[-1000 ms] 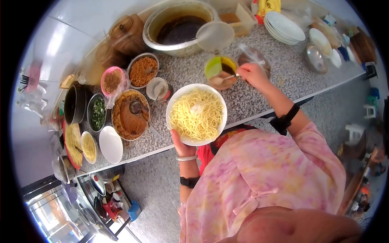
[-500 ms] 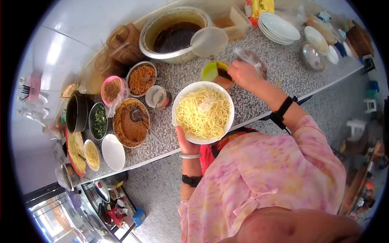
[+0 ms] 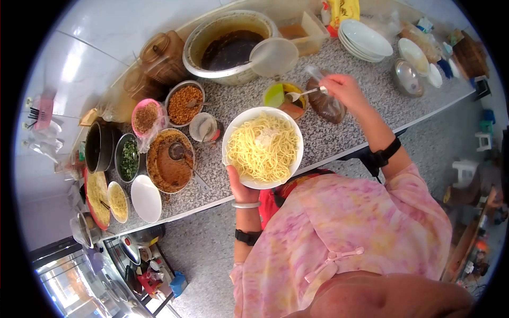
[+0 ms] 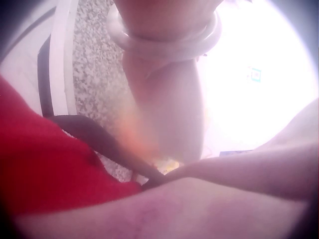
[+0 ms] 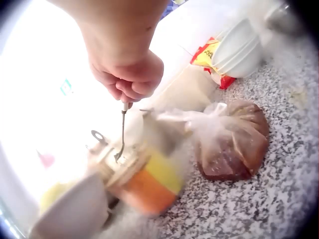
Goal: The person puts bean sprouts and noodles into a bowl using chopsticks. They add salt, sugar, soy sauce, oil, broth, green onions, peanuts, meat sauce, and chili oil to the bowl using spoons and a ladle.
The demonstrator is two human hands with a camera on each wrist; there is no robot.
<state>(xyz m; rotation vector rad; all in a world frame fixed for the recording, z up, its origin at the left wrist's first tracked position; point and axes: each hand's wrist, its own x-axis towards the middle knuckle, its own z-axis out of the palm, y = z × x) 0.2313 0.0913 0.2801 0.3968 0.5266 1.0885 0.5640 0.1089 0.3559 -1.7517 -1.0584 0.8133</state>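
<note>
Over the counter (image 3: 344, 132), right fingers (image 5: 133, 90) pinching a spoon (image 3: 306, 93), left fingers (image 3: 234, 178) (mostly hidden) holding noodle bowl (image 3: 263, 185)

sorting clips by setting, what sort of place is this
Probably a small noodle shop's kitchen, though a home kitchen can't be ruled out: a bowl of noodles, a big pot of dark liquid, and stacked dishes along one counter.

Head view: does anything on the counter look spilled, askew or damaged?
Only something small: brown specks appear on the counter by the near edge of the paste bowl, probably spilled, as the brown paste is smeared up its inner wall. Nothing else stands out; the noodles sit inside the white bowl.
</note>
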